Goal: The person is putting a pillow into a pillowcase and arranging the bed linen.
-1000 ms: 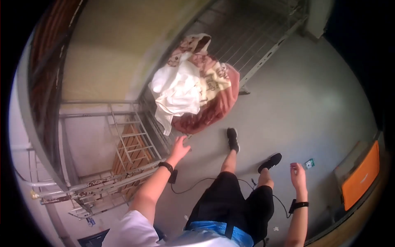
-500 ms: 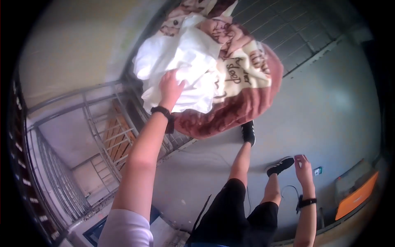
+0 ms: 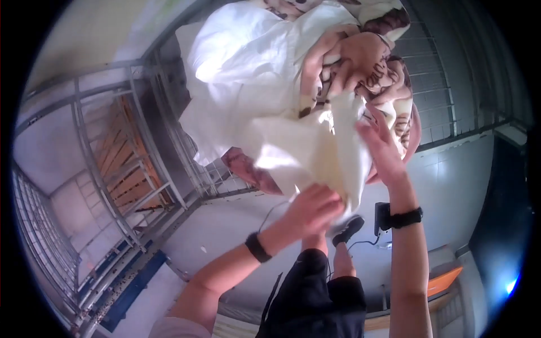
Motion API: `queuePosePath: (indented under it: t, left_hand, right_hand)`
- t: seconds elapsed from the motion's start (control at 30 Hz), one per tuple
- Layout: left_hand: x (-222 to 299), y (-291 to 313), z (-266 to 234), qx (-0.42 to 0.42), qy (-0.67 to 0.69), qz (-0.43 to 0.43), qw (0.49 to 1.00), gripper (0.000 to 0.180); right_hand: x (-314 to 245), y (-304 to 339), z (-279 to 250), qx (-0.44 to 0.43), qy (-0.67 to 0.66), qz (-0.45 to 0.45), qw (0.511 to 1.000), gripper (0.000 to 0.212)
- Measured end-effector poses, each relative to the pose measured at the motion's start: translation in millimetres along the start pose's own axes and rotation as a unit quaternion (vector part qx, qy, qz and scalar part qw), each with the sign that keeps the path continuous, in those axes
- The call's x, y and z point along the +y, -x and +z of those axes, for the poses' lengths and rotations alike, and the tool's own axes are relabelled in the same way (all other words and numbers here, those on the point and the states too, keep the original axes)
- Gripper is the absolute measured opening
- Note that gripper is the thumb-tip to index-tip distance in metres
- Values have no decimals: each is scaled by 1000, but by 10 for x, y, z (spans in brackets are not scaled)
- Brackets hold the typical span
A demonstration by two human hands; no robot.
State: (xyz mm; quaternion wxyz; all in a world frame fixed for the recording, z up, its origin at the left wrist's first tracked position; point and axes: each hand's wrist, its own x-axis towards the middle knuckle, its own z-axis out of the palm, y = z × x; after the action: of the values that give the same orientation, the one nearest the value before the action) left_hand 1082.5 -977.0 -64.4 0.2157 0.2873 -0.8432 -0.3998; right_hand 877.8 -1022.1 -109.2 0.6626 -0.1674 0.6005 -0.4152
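Observation:
A large white cloth [image 3: 236, 101], thin and creased, spreads over a pink, cream and brown patterned blanket [image 3: 366, 62] that lies bunched on a wire-mesh bed base. My left hand [image 3: 315, 208] is closed on the cloth's near edge. Further right and higher, my right hand [image 3: 384, 149] grips another part of the same cloth, close to the blanket. Between my hands a yellowish, shaded fold of the cloth hangs down. Some of my right fingertips are blurred. Each wrist wears a black band.
Metal bed rails and a ladder [image 3: 107, 158] stand at the left, with wooden slats [image 3: 127, 152] behind them. The mesh base [image 3: 434, 84] shows at the upper right. Below is a grey floor [image 3: 445, 186], with a cable [image 3: 363, 242] near my foot. An orange panel [image 3: 444, 281] stands lower right.
My right hand has come up from beside my leg to the cloth. My left hand has moved down and right, and the cloth is now pulled up and spread toward me.

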Motion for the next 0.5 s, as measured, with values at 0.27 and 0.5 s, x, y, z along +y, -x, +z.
queuePosePath:
  t: [0.27, 0.5]
  left_hand:
    - [420, -280, -47, 84, 153, -76, 982, 29]
    - [-8, -476, 24, 38, -1, -222, 974, 34]
  right_hand:
    - [-48, 379, -721, 72, 12, 4, 997, 49]
    - [-978, 1182, -1621, 321, -7, -232, 918, 52]
